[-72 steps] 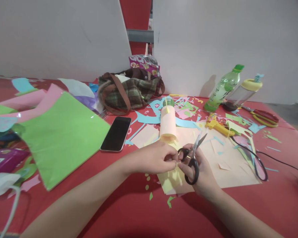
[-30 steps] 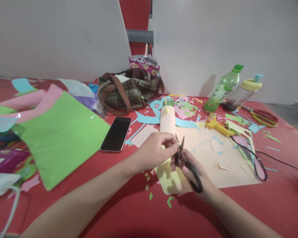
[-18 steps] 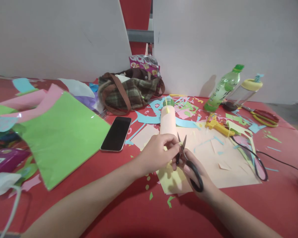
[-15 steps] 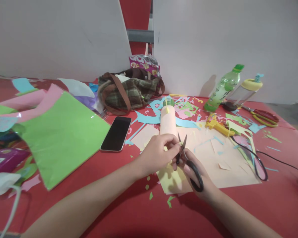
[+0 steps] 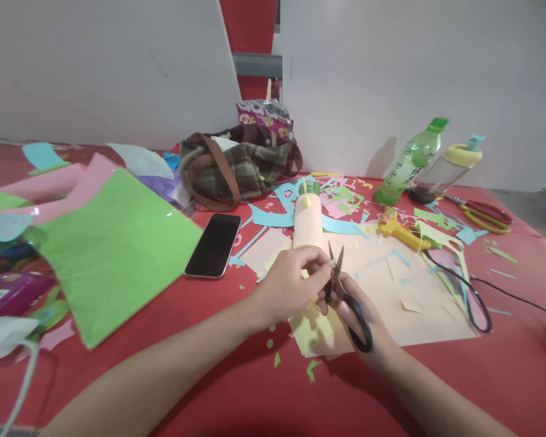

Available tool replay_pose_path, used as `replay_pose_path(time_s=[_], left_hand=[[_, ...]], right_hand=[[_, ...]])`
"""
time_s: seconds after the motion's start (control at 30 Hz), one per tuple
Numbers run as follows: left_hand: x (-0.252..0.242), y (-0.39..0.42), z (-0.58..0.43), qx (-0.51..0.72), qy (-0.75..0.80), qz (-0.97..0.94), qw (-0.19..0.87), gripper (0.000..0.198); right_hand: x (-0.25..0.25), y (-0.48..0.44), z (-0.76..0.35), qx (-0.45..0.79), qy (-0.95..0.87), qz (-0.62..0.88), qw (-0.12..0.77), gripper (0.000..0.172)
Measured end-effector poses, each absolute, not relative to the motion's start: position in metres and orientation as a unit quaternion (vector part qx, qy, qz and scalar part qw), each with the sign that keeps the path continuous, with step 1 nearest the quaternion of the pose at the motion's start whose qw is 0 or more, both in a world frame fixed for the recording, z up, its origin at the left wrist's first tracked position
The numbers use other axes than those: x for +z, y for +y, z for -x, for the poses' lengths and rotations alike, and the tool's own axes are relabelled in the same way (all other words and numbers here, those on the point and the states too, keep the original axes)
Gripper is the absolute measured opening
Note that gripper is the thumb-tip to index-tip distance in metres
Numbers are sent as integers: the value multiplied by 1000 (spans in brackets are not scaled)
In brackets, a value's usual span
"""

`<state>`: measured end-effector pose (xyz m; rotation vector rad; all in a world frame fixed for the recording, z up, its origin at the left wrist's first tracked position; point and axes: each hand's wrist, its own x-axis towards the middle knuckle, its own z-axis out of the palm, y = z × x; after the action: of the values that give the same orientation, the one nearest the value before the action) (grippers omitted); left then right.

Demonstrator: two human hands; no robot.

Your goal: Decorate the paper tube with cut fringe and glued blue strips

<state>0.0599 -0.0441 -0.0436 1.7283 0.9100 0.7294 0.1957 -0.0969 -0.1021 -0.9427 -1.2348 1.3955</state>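
My right hand (image 5: 359, 321) is wrapped round black-handled scissors (image 5: 357, 321), whose blades point up and away from me, spread apart. My left hand (image 5: 295, 279) is closed in a pinch on a small pale yellow paper piece (image 5: 332, 263), which sits right against the blades. Most of that piece is hidden by the fingers. Just beyond both hands a tube wrapped in pale pink paper (image 5: 308, 224) with a green end lies on the table. Under the hands are a pale yellow sheet (image 5: 316, 340) and a larger pale peach sheet (image 5: 423, 321).
A phone (image 5: 213, 246) and a green sheet pack (image 5: 122, 249) lie left. Behind stands a plaid bag (image 5: 259, 161). To the right are a yellow glue gun (image 5: 403, 233), a green bottle (image 5: 409, 161), a clear cup (image 5: 446, 173) and red-handled pliers (image 5: 486, 209). Paper scraps are scattered around.
The scissors and both hands have shifted very slightly to the right. The blades look a little less spread. Both grips stay the same.
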Motion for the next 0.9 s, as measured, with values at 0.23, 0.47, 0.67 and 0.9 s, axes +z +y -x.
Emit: replay_pose_path(time_s=[0.23,0.47,0.67,0.9], left_hand=[[-38,-41,-57,283,363,-732,503,17],[-32,-38,-52,257,371,-765,459,16],[-26,-34,-47,229,376,-790,427,17],[-21,-30,-42,194,371,-798,434,16]], right_hand=[[-99,-95,-196,581,-517,385,497,33],[-105,-93,-196,594,-509,380,495,37],[-90,-100,-195,616,-501,385,471,38],[-87,-100,-194,635,-488,384,459,38]])
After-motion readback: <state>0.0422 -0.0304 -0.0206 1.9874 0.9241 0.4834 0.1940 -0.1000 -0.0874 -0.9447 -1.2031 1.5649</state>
